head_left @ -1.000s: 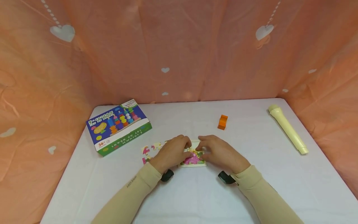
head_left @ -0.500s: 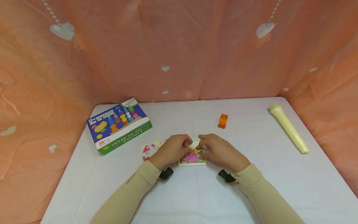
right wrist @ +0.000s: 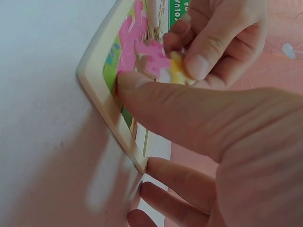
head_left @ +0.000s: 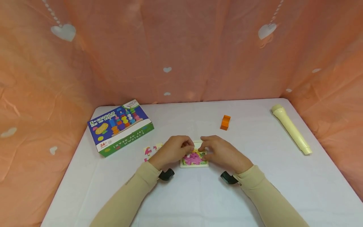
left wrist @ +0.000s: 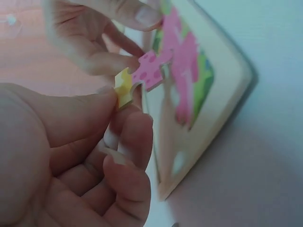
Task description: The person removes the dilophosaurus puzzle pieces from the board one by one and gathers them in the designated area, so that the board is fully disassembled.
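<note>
A small picture puzzle in a pale wooden frame (head_left: 195, 166) lies on the table, its filled part mostly pink and green. Between thumb and index finger my left hand (head_left: 173, 150) pinches a pink puzzle piece with a yellow end (left wrist: 150, 71), tilted over the board near the fitted pieces. My right hand (head_left: 223, 153) rests at the board's right side. Its thumb (right wrist: 135, 81) lies on the puzzle face, and the other fingers reach along the frame's edge. Several loose puzzle pieces (head_left: 148, 151) lie left of the board, partly hidden by my left hand.
A blue and green bead-set box (head_left: 120, 126) sits at the back left. Behind the board stands a small orange block (head_left: 225, 122). A cream microphone-shaped stick (head_left: 290, 129) lies at the right. Orange curtain (head_left: 184, 50) encloses the table's back and sides.
My left hand has shifted slightly left and turned over the board, and its pinched piece shows more. The right hand has stayed at the board's right side.
</note>
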`<state>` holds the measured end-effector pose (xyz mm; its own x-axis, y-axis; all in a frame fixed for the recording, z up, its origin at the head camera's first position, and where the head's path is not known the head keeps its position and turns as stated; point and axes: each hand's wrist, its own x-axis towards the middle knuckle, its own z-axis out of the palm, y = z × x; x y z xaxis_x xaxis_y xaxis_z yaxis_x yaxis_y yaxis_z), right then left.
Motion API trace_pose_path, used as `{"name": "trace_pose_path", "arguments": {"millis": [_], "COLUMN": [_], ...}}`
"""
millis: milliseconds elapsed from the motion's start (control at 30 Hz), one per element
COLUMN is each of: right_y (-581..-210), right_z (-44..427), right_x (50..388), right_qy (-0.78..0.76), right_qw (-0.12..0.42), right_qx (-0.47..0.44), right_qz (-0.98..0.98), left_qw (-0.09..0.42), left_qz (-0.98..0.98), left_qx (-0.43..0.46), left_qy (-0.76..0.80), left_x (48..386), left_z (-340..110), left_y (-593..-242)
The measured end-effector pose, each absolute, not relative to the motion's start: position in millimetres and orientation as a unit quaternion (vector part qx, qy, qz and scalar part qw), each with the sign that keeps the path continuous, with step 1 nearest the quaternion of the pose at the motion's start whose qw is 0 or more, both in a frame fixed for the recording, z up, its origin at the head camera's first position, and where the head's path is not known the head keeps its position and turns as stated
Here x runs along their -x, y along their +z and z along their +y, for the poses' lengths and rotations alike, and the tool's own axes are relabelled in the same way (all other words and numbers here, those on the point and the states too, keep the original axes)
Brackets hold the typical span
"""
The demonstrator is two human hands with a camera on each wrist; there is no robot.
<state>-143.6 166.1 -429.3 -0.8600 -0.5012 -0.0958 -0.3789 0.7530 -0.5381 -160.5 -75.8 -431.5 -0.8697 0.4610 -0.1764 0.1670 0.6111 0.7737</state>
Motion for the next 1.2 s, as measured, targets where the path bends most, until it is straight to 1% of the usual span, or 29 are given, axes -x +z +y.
{"name": "trace_pose_path", "arguments": {"millis": [133, 267, 433, 600, 767, 933, 1200], "right_y": [-430, -429, -428, -427, -430, -430, -429], "right_z": [166, 168, 172, 171, 166, 165, 163], "right_x": [144, 142, 141, 141, 141, 141, 141], "right_qy": [-0.253, -0.235, -0.234, -0.244, -0.26, -0.254, -0.262], "right_qw": [0.124, 0.115, 0.105, 0.109, 0.119, 0.118, 0.127], "right_qx": [0.236, 0.234, 0.235, 0.235, 0.239, 0.231, 0.212], "right_qz": [0.93, 0.936, 0.938, 0.934, 0.928, 0.932, 0.933], "left_qw": [0.174, 0.153, 0.166, 0.179, 0.198, 0.202, 0.182], "left_qz": [0.88, 0.895, 0.899, 0.901, 0.904, 0.902, 0.909], "left_qx": [-0.161, -0.15, -0.117, -0.113, -0.092, -0.1, -0.121], "left_qy": [0.412, 0.392, 0.388, 0.379, 0.367, 0.368, 0.355], "left_x": [159, 159, 156, 153, 151, 151, 148], "left_z": [-91, -115, -148, -169, -179, -179, -180], "left_y": [-424, -416, -415, -418, -415, -413, -414]}}
